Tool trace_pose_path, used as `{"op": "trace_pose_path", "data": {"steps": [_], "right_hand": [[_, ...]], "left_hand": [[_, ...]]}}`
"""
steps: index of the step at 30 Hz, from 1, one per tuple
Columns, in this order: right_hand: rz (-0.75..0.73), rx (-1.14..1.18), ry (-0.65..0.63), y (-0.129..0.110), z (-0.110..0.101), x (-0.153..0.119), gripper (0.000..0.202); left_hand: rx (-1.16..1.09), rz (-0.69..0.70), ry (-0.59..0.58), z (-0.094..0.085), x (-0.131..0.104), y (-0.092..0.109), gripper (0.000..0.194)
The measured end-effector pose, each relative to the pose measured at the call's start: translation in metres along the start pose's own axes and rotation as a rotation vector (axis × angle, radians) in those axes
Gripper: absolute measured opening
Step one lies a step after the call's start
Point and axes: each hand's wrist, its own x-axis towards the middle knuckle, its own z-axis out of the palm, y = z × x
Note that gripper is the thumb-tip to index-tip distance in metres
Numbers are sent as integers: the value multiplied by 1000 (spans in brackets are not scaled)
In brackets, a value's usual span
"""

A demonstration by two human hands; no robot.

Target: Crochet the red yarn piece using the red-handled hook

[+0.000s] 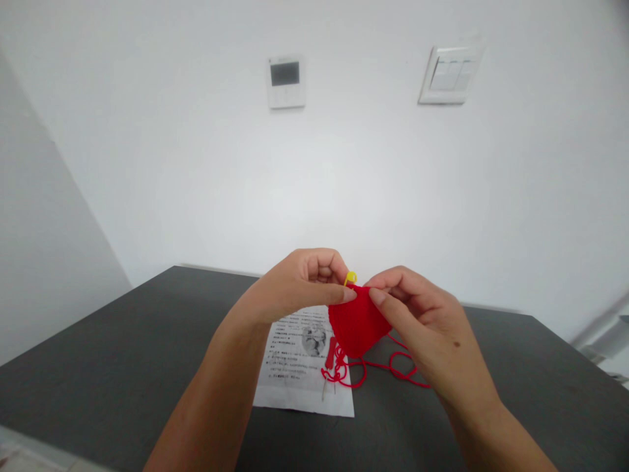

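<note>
A red piece of crochet or knitting [361, 324] hangs between my two hands, held up above the table. My left hand [309, 278] pinches its upper left edge between thumb and fingers. On the same top edge, a little to the right, my right hand [417, 305] grips it with thumb and forefinger. A yellow stitch marker [350, 278] sticks up from the edge beside my left fingertips. Red yarn [403, 367] lies in loose loops below the piece. Behind the fabric, the tips of some fingers are hidden.
On the dark grey table [122, 341] lies a printed sheet of paper [295, 393] with a grey picture. A small red strip [331, 353] and a thin needle-like item [324, 391] rest on it. The white wall carries a thermostat [285, 95] and a light switch [449, 73].
</note>
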Motion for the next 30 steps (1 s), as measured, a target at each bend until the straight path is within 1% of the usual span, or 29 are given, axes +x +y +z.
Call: {"op": "trace_pose_path", "data": {"steps": [5,14,21,30], "right_hand": [[10,33,0,2,0,-1,14],[-16,-5,12,-1,2,0,13],[-10,-14,18,0,1,1,13],[12,11,16,-1,1,0,14]], "left_hand": [[-34,-4,-5,0,0,-1,19],[15,5,35,2,0,2,18],[18,2,26,2,0,1,18],[-93,-18,-35,-4,1,-5,20]]}}
